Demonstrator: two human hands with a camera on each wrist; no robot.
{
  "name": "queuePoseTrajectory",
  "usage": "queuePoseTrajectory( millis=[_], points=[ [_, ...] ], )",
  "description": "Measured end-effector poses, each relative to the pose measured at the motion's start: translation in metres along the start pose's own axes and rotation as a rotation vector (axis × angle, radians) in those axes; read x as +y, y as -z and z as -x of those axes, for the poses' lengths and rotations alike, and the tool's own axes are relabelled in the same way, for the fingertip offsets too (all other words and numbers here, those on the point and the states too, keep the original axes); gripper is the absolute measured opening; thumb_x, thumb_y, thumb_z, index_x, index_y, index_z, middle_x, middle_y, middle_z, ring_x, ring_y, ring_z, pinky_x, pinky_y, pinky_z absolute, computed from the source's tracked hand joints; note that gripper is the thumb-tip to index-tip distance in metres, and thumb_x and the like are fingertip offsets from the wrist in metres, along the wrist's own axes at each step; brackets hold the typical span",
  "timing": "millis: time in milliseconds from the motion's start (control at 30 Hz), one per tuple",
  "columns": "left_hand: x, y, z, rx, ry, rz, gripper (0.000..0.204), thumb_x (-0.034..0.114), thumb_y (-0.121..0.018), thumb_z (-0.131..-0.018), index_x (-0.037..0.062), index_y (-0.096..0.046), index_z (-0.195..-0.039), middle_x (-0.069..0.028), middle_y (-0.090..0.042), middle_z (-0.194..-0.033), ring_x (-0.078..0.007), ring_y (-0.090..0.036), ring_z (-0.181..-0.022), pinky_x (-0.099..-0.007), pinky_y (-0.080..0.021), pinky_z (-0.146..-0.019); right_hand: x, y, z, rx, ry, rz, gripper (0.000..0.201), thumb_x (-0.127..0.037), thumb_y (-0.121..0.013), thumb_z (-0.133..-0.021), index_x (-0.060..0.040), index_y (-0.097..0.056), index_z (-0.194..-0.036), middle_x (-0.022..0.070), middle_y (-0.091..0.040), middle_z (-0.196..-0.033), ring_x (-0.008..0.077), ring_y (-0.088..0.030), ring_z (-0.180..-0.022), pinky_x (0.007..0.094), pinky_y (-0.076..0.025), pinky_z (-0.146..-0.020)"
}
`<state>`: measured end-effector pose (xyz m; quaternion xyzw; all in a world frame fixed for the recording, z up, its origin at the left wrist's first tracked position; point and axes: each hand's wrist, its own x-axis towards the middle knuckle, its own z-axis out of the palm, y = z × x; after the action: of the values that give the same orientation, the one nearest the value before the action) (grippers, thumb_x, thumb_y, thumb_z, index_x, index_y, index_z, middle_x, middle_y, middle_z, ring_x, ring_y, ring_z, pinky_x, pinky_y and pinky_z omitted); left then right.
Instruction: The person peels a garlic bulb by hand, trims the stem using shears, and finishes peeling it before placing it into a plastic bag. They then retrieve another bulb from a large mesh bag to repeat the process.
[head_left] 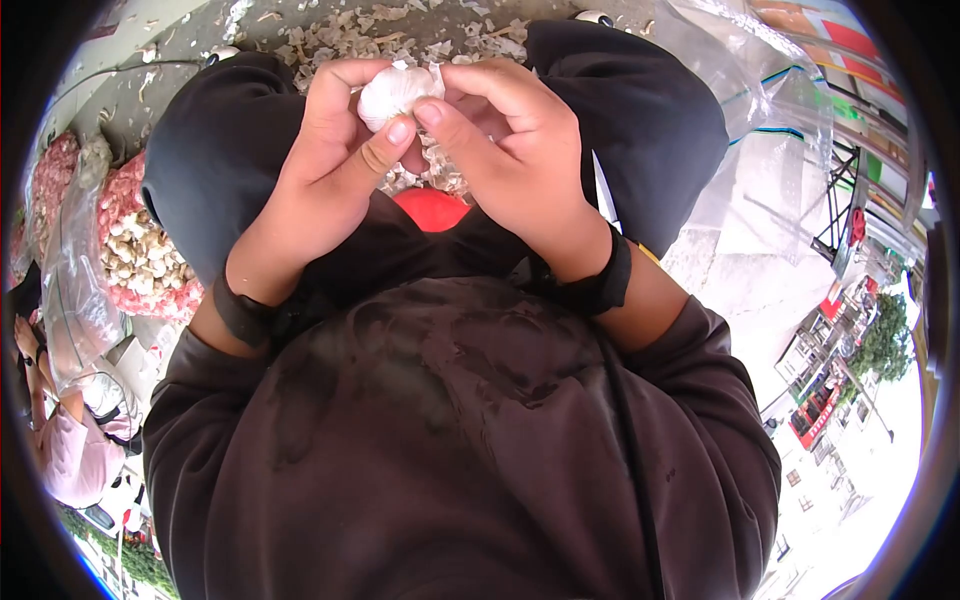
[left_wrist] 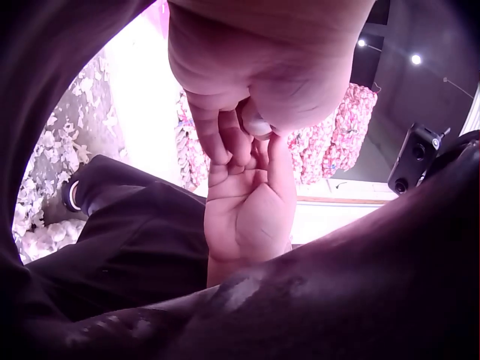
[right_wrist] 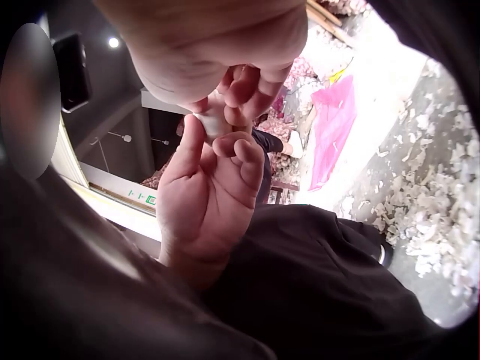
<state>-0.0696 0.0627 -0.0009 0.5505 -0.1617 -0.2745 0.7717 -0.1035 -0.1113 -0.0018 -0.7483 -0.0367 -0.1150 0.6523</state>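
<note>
A white garlic bulb (head_left: 392, 97) is pinched between both hands above the lap in the head view. The left hand (head_left: 325, 170) has its thumb and index finger on the bulb's left and lower side. From the other side the right hand (head_left: 520, 150) grips it, thumb tip on its lower right. In the left wrist view the bulb (left_wrist: 257, 124) is partly hidden by the left hand (left_wrist: 270, 75). The right wrist view shows the bulb (right_wrist: 214, 120) between the fingers, below the right hand (right_wrist: 217, 52).
Garlic skins (head_left: 350, 40) litter the ground beyond the knees. A red object (head_left: 432, 209) lies between the thighs. At the left are net sacks with peeled-looking garlic (head_left: 145, 250); clear plastic bags (head_left: 735, 70) lie at the upper right. Another person (head_left: 75, 455) is at the far left.
</note>
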Motion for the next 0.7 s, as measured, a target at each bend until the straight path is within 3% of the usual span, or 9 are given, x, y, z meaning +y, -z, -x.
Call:
queuePoseTrajectory(
  millis=[100, 200, 300, 400, 500, 600, 700],
  points=[
    [-0.002, 0.0, -0.001, 0.018, -0.007, -0.032, 0.03, 0.011, -0.052, -0.099, 0.0044, -0.036, -0.124, -0.0076, -0.055, -0.111, -0.0129, -0.057, -0.094, -0.0281, -0.052, -0.079, 0.004, -0.006, 0.003, 0.073, -0.102, -0.176, 0.013, -0.006, -0.071, -0.085, 0.0028, -0.068, -0.094, 0.008, -0.065, -0.081, 0.0123, -0.062, -0.064, 0.0264, -0.049, -0.057],
    [-0.004, 0.001, 0.0, 0.005, -0.016, -0.076, 0.029, 0.011, -0.052, -0.099, 0.0044, -0.036, -0.123, -0.0082, -0.056, -0.112, -0.013, -0.057, -0.096, -0.0281, -0.051, -0.079, 0.007, 0.002, 0.004, 0.006, -0.154, -0.158, 0.01, -0.006, -0.069, -0.087, 0.0039, -0.067, -0.091, 0.0069, -0.066, -0.079, 0.0111, -0.065, -0.07, 0.0263, -0.05, -0.058],
    [-0.005, 0.004, -0.001, -0.031, -0.022, -0.051, 0.029, 0.014, -0.051, -0.1, 0.0039, -0.038, -0.124, -0.0082, -0.058, -0.11, -0.0124, -0.057, -0.095, -0.0274, -0.051, -0.078, -0.005, -0.001, 0.003, 0.019, -0.338, -0.263, 0.01, -0.006, -0.066, -0.089, 0.0036, -0.067, -0.088, 0.0078, -0.068, -0.08, 0.0116, -0.066, -0.074, 0.0252, -0.05, -0.06],
    [0.0, 0.004, -0.002, -0.068, 0.044, 0.074, 0.03, 0.018, -0.049, -0.102, 0.0028, -0.042, -0.126, -0.0075, -0.06, -0.106, -0.0111, -0.057, -0.091, -0.0258, -0.05, -0.077, -0.007, 0.003, -0.002, -0.048, -0.406, -0.071, 0.009, -0.005, -0.064, -0.086, 0.0033, -0.067, -0.085, 0.0087, -0.068, -0.076, 0.0169, -0.067, -0.07, 0.0279, -0.052, -0.063],
    [0.002, 0.001, -0.001, -0.027, 0.098, 0.112, 0.031, 0.023, -0.049, -0.102, 0.0017, -0.049, -0.125, -0.0064, -0.061, -0.102, -0.0097, -0.057, -0.086, -0.0243, -0.048, -0.077, -0.006, 0.007, -0.002, -0.21, -0.437, 0.135, 0.022, -0.004, -0.064, -0.08, 0.0014, -0.065, -0.101, 0.0155, -0.067, -0.094, 0.0286, -0.066, -0.085, 0.0343, -0.053, -0.075],
    [0.004, -0.003, -0.004, 0.082, 0.124, 0.048, 0.033, 0.025, -0.053, -0.1, 0.0001, -0.054, -0.122, -0.0051, -0.062, -0.098, -0.0087, -0.056, -0.08, -0.0232, -0.048, -0.074, 0.004, 0.002, 0.008, -0.178, -0.005, 0.669, 0.05, -0.001, -0.063, -0.078, 0.0007, -0.053, -0.127, 0.0189, -0.057, -0.117, 0.0283, -0.059, -0.105, 0.037, -0.048, -0.091],
    [0.004, 0.009, -0.001, 0.079, 0.208, -0.065, 0.034, 0.026, -0.058, -0.098, -0.0016, -0.057, -0.118, -0.0034, -0.063, -0.093, -0.0077, -0.055, -0.074, -0.0214, -0.048, -0.07, -0.016, 0.003, -0.003, -0.226, 0.0, 0.278, 0.063, -0.001, -0.065, -0.076, -0.002, -0.045, -0.135, 0.0219, -0.047, -0.128, 0.0363, -0.051, -0.116, 0.0408, -0.042, -0.099]
  ],
)
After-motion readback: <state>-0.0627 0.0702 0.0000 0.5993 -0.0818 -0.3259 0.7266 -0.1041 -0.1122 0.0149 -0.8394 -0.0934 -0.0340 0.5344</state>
